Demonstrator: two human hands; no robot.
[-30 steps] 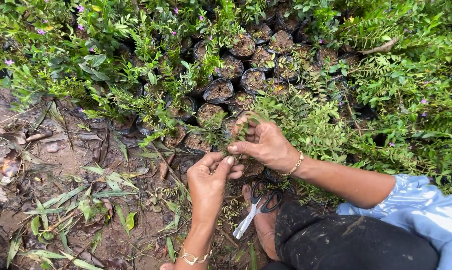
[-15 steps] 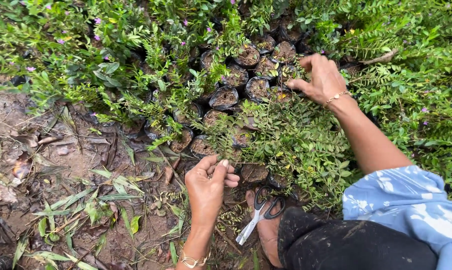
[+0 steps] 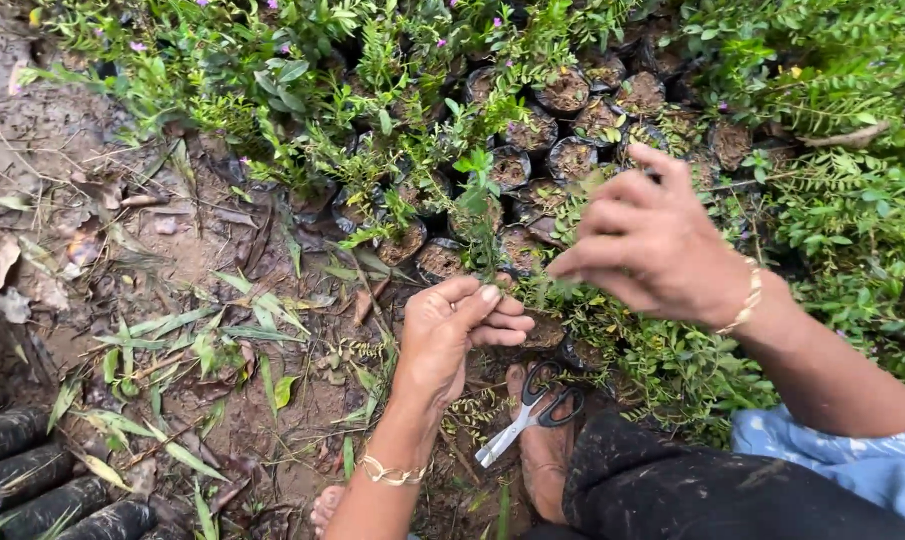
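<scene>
My left hand pinches the base of a thin green sprig that stands upright between thumb and fingers. My right hand hovers just to its right with the fingers bunched together and the fingertips close to the left hand. Leafy stems lie under them, so I cannot see whether the right hand pinches anything. Both wrists wear gold bracelets. Black-handled scissors lie on my bare foot, below the hands.
Several small black nursery bags filled with soil stand packed together beyond the hands, many with green plants and small purple flowers. Muddy ground strewn with cut leaves lies to the left. Black filled bags lie at the lower left.
My right hand reached out over the far bags, then came back close to my left hand. The left hand stayed put holding the sprig. The view has moved closer.
</scene>
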